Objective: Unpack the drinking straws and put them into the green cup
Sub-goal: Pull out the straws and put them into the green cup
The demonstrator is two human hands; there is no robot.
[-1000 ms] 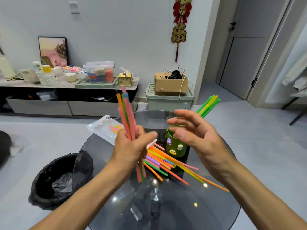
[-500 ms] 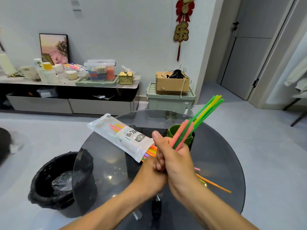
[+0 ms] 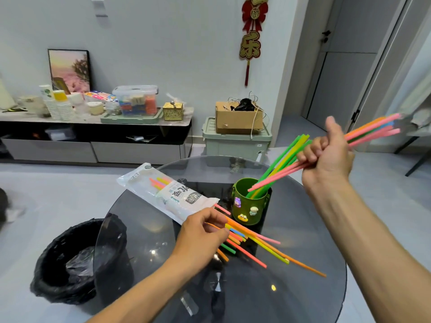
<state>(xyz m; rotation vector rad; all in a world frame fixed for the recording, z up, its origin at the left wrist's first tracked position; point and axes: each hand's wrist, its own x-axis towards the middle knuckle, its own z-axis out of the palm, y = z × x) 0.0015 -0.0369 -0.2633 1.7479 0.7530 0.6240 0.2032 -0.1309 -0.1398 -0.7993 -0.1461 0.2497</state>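
Glossy dark glass table (image 3: pixel 291 287); smooth plastic straws (image 3: pixel 256 241); matt green plastic cup (image 3: pixel 253 207).

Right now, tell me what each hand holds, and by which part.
Right hand: fisted around the middle of a bundle of straws. Left hand: fingers on the loose straws near their packet end; a firm grip cannot be told.

A: Round glass table (image 3: pixel 291 287) up front, cup (image 3: pixel 250 206) standing on it toward the far side, a few straws (image 3: pixel 283 159) inside leaning right.

B: And left of the cup?

A: The packet (image 3: pixel 170 194) lies flat on the table, with loose straws (image 3: pixel 256 241) spilling from its near end across the middle. Left hand (image 3: pixel 200 231) sits on that pile.

B: Right hand (image 3: pixel 328 155)?

A: Above and right of the cup, bundle (image 3: pixel 370 129) in it. Bin (image 3: pixel 70 264) on the floor, left of the table; sideboard (image 3: pixel 93 138) against the back wall.
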